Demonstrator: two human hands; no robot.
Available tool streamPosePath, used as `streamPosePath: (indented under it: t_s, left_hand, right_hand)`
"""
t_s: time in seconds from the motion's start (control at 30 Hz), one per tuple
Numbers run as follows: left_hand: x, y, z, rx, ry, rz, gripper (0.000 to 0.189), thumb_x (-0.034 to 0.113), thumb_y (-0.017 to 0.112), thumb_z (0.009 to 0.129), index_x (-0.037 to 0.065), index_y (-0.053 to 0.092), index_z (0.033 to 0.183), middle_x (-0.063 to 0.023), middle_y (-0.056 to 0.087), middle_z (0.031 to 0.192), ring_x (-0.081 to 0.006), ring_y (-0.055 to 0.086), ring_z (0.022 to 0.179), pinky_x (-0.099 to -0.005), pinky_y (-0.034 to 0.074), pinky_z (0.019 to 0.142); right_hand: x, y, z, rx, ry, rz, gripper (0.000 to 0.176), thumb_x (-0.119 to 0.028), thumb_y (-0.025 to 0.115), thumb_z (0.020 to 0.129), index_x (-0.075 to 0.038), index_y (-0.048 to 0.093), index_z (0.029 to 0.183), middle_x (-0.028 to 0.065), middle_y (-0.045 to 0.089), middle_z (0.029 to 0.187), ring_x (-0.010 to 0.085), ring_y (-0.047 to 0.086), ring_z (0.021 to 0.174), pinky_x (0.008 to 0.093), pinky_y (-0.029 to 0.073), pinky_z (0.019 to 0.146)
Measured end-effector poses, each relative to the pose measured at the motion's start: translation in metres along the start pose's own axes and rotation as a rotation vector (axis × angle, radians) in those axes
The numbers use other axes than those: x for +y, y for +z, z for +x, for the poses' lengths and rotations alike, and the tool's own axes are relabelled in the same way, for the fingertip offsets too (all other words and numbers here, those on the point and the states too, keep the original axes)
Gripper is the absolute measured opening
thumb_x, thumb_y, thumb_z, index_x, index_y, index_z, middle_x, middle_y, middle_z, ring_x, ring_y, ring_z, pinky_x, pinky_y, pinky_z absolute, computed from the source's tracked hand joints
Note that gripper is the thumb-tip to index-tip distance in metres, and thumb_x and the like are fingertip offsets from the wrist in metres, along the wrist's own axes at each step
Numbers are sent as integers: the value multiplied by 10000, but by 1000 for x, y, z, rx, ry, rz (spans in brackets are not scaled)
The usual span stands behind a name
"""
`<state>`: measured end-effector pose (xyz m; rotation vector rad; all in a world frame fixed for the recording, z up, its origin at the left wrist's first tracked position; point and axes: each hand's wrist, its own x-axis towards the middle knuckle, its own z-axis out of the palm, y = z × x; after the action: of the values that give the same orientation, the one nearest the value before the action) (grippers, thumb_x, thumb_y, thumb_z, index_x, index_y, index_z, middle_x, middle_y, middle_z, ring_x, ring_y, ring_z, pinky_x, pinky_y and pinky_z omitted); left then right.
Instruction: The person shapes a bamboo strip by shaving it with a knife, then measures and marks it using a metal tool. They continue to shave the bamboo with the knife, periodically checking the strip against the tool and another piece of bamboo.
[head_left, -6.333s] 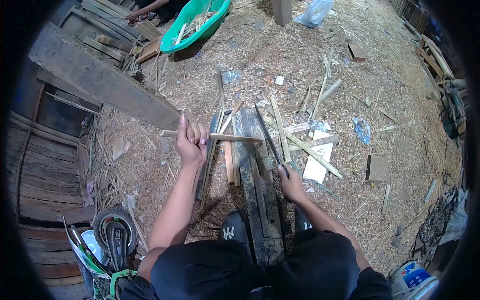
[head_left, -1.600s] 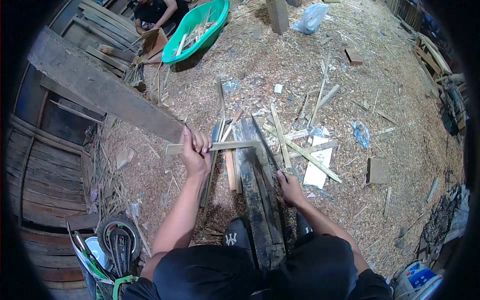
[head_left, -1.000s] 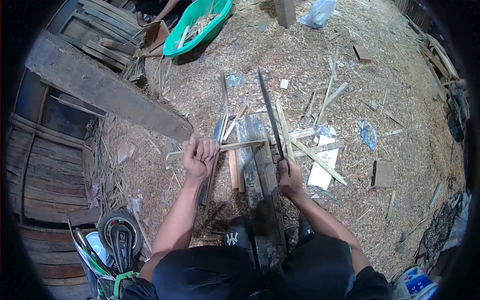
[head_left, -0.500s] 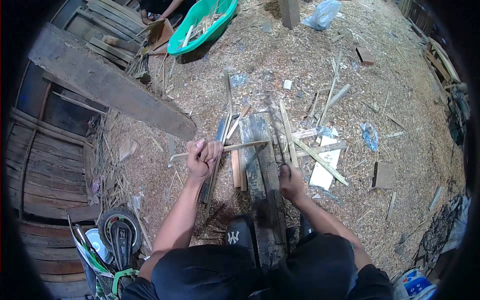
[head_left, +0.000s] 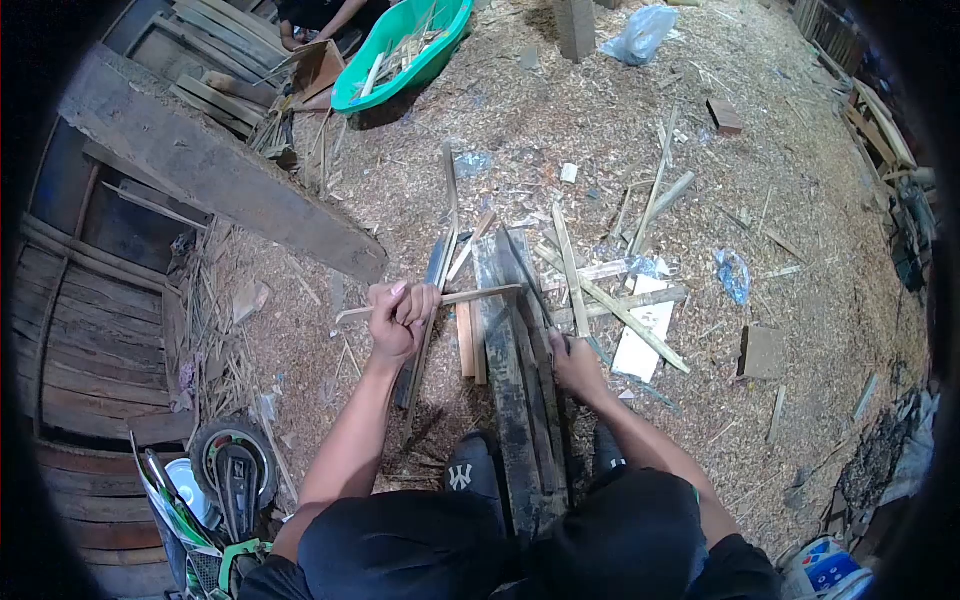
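Your left hand [head_left: 400, 320] was closed in a fist around a thin wooden strip [head_left: 475, 296], held crosswise with its far end resting on the dark plank [head_left: 505, 375] between your feet. Your right hand [head_left: 575, 365] gripped the handle of a long blade [head_left: 528, 282], which lay slanted across the plank beside the strip's end. Scraps littered the sawdust floor [head_left: 600, 130].

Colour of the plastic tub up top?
The tub is teal-green; the head view shows it best.
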<state>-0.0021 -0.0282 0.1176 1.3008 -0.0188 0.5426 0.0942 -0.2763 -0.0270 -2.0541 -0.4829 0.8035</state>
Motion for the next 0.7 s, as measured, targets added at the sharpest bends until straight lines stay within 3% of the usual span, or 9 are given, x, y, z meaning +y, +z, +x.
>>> streamPosePath:
  t_s: [0.07, 0.13, 0.3, 0.37, 0.4, 0.5, 0.53, 0.7]
  left_hand:
    - [0, -3, 2, 26, -30, -24, 528, 309, 371, 991, 159, 252, 499, -5, 260, 442, -160, 269, 443, -338, 317, 600]
    - [2, 0, 3, 28, -32, -11, 527, 308, 376, 988, 157, 252, 499, -4, 261, 441, -160, 269, 443, -339, 316, 599]
    - [4, 1, -1, 38, -22, 18, 524, 302, 384, 983, 154, 251, 498, -7, 265, 441, -158, 271, 446, -341, 314, 596]
    - [4, 3, 0, 27, -9, 14, 519, 297, 372, 983, 157, 250, 499, -10, 258, 440, -160, 260, 453, -342, 313, 592]
    - [2, 1, -1, 28, 0, 9, 519, 297, 372, 983, 157, 250, 499, -10, 258, 440, -160, 260, 453, -342, 313, 592]
    - [-2, -8, 1, 81, -45, -79, 517, 298, 362, 984, 159, 248, 499, -13, 258, 446, -164, 252, 465, -344, 316, 595]
    - [-2, -10, 1, 82, -49, -72, 517, 301, 358, 985, 160, 246, 499, -13, 260, 449, -166, 252, 470, -342, 316, 596]
    - [1, -8, 1, 85, -49, -48, 521, 304, 375, 983, 162, 244, 499, -11, 265, 454, -163, 272, 470, -329, 316, 593]
  right_hand:
    - [-17, -14, -5, -18, 78, 27, 504, -432, 496, 1005, 41, 668, 1030, 304, 660, 847, 468, 661, 846, 525, 487, 744]
    - [-24, -12, -11, 180, -150, 205, 481, -413, 498, 1006, 37, 663, 976, 279, 653, 811, 471, 641, 799, 499, 490, 696]
    - [-32, -15, -15, 245, -368, 305, 494, -395, 464, 1025, 25, 643, 838, 221, 650, 736, 378, 630, 665, 436, 473, 591]
    - [-34, -15, -15, -97, 6, -76, 522, -414, 453, 1028, 38, 661, 873, 247, 662, 754, 377, 650, 697, 448, 493, 632]
    - [-28, -18, -13, -44, -26, 96, 554, -432, 448, 1029, 65, 668, 919, 284, 664, 783, 394, 660, 734, 454, 508, 689]
    - [-19, -23, -7, 35, 69, -40, 550, -439, 461, 1021, 66, 673, 973, 308, 666, 833, 405, 668, 766, 454, 512, 743]
    - [-21, -19, -10, 132, -64, 108, 544, -439, 470, 1016, 66, 667, 976, 274, 666, 792, 372, 669, 745, 447, 509, 723]
    - [-17, -15, -12, 195, -300, 281, 548, -450, 480, 1011, 66, 659, 968, 219, 636, 708, 317, 659, 692, 444, 500, 654]
